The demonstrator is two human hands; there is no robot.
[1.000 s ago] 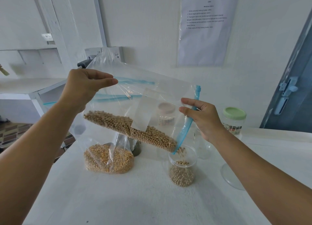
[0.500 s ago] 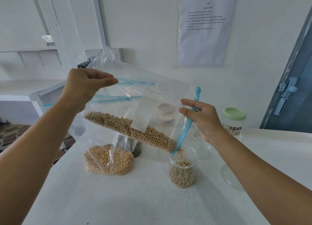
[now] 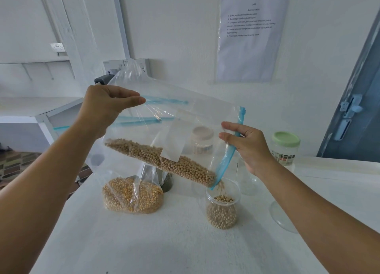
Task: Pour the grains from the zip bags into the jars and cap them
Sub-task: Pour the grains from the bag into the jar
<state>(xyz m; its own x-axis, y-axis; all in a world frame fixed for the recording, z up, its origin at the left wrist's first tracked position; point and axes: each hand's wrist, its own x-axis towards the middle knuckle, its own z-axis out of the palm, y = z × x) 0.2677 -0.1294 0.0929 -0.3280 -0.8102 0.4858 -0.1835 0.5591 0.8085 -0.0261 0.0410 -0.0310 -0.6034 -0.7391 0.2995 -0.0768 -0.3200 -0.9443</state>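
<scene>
Printed instruction sheet (image 3: 249, 35) taped to white wall, grey-blue door (image 3: 362, 109) with latch at right, wall socket (image 3: 58, 47) upper left, patterned floor tiles (image 3: 14, 163) below shelf (image 3: 37, 109)

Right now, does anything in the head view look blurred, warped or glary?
Head view: wide-angle warp bends the door frame; the falling grains above the open jar smear with motion; soft glare streaks the held zip bag; the wall notice is too small to read; lighting is even, with faint shadows.
</scene>
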